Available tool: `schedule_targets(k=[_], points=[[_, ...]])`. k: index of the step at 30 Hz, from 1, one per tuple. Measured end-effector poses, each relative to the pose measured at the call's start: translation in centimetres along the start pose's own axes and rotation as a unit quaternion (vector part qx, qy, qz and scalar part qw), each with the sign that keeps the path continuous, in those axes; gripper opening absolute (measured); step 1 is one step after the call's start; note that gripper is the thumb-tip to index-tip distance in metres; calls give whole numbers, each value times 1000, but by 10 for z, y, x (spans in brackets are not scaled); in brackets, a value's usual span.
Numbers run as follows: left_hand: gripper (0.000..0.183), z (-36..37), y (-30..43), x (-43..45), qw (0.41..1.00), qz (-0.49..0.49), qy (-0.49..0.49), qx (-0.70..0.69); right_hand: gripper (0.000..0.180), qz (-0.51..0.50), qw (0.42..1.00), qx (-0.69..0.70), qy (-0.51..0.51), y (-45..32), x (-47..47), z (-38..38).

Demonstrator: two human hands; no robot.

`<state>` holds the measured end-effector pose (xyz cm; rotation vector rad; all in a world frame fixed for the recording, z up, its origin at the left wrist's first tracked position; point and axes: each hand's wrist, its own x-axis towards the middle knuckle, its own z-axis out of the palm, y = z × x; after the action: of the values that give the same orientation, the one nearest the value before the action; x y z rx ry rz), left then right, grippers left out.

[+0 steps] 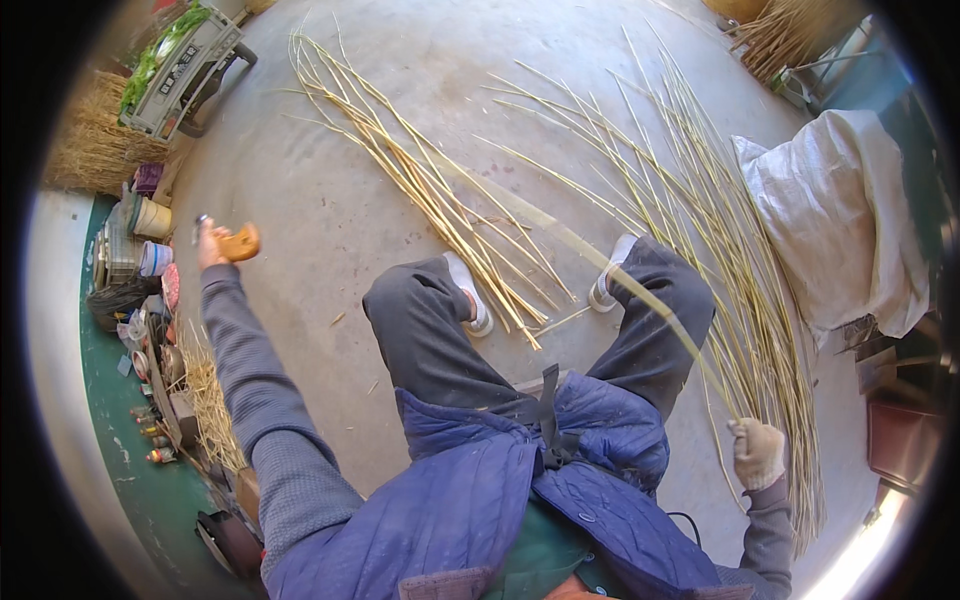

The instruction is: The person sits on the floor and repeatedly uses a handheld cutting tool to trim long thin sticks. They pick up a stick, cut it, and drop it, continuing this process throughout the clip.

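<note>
My left hand (212, 247), bare, is stretched far out to the left, shut on a small tool with a curved wooden handle (244, 243). The tool's metal end is blurred and its kind is unclear. Low on the right, my gloved right hand (756, 452) grips the butt of a long thin rod (637, 291). Motion blurs this rod, which runs forward over my right knee and the floor. Between my shoes lies a loose bunch of peeled-looking rods (431, 196). A larger pile of greenish, slender rods (757, 330) stretches along my right side, beneath or beside the gloved hand.
A white woven sack (825, 217) stands beyond the right pile. Buckets (152, 218), jars and bags line the left wall near straw (206, 409). A vehicle's cargo bed (176, 86) with leafy greens is far left; bundled sticks (787, 34) are far right.
</note>
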<state>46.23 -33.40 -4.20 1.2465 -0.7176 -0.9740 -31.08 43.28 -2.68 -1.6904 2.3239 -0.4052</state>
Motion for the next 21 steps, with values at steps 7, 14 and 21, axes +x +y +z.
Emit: schedule_targets(k=[7, 14, 21], points=[[27, -32, 36, -3, 998, -17, -51, 36, 24, 67, 994, -81, 15, 37, 24, -1], [26, 118, -118, -127, 969, -108, -173, 143, 12, -53, 925, -374, -50, 50, 88, -39], [31, 225, -152, -228, 906, -204, -319, 189, 10, 37, 989, -131, 60, 98, 80, -9]])
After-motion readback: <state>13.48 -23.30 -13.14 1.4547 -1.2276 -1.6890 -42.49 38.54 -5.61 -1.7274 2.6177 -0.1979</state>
